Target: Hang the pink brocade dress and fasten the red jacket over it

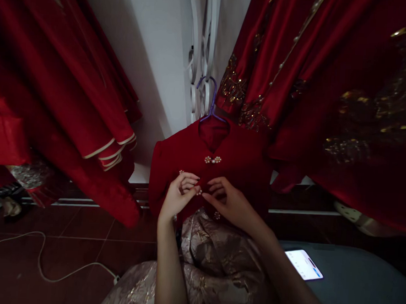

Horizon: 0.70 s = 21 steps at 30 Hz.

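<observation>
A red jacket (pixel 246 154) hangs on a purple hanger (pixel 214 90) in front of me. Its top pearl clasp (pixel 212 160) joins the two front edges below the neckline. Lower down, my left hand (pixel 181 194) has its thumb bent in against a small pearl button (pixel 198 192), its fingers curled over the cloth. Facing it from the right, my right hand (pixel 230 203) is curled at the jacket's front edge, thumb tip beside the same button. What lies under the right fingertips is partly hidden. Another pearl ornament (pixel 217 215) shows beneath the right wrist.
Red garments with pale trim (pixel 100 150) hang at left, and red gowns with gold beading (pixel 233 82) at right. A white scrolled metal rack (pixel 209 47) holds the hanger. Patterned fabric (pixel 213 262) covers my lap. A lit phone (pixel 302 263) rests on a grey surface; a white cable (pixel 49 280) crosses the floor.
</observation>
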Tool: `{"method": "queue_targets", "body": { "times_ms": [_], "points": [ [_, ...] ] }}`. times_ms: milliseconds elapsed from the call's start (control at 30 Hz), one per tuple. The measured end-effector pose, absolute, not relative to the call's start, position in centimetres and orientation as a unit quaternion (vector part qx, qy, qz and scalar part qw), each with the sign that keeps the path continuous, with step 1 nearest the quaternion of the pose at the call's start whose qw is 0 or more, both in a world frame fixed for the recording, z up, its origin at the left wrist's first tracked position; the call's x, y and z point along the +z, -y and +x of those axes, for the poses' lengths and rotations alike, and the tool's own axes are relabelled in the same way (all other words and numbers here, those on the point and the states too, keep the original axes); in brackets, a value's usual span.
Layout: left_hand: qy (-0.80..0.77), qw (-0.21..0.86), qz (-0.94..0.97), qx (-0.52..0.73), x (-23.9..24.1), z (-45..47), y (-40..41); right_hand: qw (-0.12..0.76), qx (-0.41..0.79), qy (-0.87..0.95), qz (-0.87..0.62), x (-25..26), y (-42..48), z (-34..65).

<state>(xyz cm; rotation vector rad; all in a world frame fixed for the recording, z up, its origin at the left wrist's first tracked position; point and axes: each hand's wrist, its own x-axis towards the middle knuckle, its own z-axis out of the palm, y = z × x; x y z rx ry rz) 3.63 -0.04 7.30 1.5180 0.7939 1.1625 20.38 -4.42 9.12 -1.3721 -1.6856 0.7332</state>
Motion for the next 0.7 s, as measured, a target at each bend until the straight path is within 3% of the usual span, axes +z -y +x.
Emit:
{"method": "queue_targets", "body": {
  "times_ms": [267, 500, 700],
  "points": [
    [-0.314, 0.563, 0.604, 0.469, 7.5, 3.5, 0.3, 0.462, 0.311, 0.634, -0.536, 7.7, 3.7, 19.1],
    [-0.455, 0.332, 0.592, 0.577, 5.9, 2.3, -1.4, 0.455, 0.328, 0.63, -0.537, 8.7, 3.8, 20.4],
    [-0.45, 0.35, 0.604, 0.557, 5.0, 2.2, -1.8, 0.449, 0.355, 0.641, -0.511, 8.5, 3.5, 20.4]
  ]
}}
